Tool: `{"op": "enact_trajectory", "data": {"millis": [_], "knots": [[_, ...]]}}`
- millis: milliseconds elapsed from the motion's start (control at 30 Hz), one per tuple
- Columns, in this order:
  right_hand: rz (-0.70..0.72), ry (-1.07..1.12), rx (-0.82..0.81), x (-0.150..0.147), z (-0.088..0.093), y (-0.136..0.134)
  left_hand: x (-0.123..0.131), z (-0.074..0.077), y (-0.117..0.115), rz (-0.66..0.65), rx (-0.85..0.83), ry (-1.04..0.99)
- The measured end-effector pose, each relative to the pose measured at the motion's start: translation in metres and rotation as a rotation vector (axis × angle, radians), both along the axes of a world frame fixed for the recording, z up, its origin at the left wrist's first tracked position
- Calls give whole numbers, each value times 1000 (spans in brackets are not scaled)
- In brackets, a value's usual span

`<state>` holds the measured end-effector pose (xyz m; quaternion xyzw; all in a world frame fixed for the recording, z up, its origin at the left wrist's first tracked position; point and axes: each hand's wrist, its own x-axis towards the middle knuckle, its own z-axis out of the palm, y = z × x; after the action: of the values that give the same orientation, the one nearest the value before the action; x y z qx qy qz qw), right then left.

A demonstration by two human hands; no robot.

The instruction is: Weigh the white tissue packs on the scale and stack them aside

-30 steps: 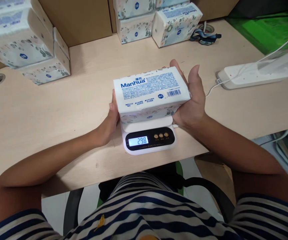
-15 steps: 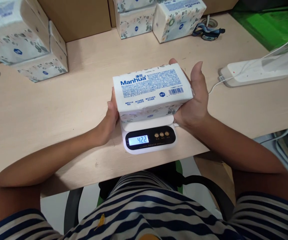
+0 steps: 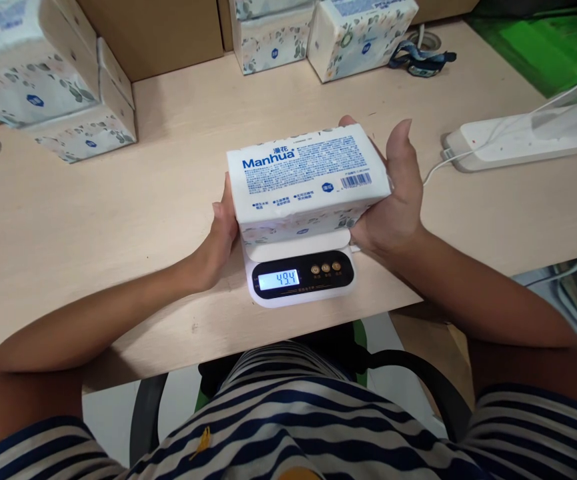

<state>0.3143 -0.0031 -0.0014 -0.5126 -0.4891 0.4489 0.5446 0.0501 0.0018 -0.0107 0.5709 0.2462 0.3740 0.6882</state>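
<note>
A white tissue pack [image 3: 308,172] with blue "Manhua" print lies over the plate of a white digital scale [image 3: 301,300]. My left hand [image 3: 223,230] presses against its left end, most of the fingers hidden behind the pack. At the right end, my right hand [image 3: 395,200] holds the pack, its thumb sticking up and the other fingers partly out of sight behind and beneath. The lit display [image 3: 279,279] seems to read 49.4, beside several gold buttons on a black panel.
More tissue packs [image 3: 33,73] are stacked at the left, and others [image 3: 363,47] stand at the back. A dark strap [image 3: 421,60] lies by a cable hole. On the right rests a white power strip [image 3: 513,143] with a cable. Cardboard [image 3: 168,33] lines the back.
The number on the scale's display has risen from about 42.2 to about 49.4. Both hands stay on the tissue pack, and the view has shifted slightly.
</note>
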Motion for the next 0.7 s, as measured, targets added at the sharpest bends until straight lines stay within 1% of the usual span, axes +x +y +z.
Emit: {"op": "enact_trajectory", "data": {"millis": [133, 267, 333, 400, 600, 700], "knots": [[56, 11, 23, 4, -3, 6, 0, 1, 1, 38, 17, -1], [7, 262, 21, 3, -4, 13, -6, 0, 6, 83, 91, 58], [-2, 338, 12, 3, -3, 15, -9, -2, 8, 98, 111, 88], [5, 355, 2, 3, -3, 16, -12, -4, 10, 107, 113, 93], [10, 338, -9, 7, -6, 18, -11, -6, 11, 79, 107, 44], [-1, 363, 0, 7, -8, 19, -11, -6, 10, 96, 109, 33]]}}
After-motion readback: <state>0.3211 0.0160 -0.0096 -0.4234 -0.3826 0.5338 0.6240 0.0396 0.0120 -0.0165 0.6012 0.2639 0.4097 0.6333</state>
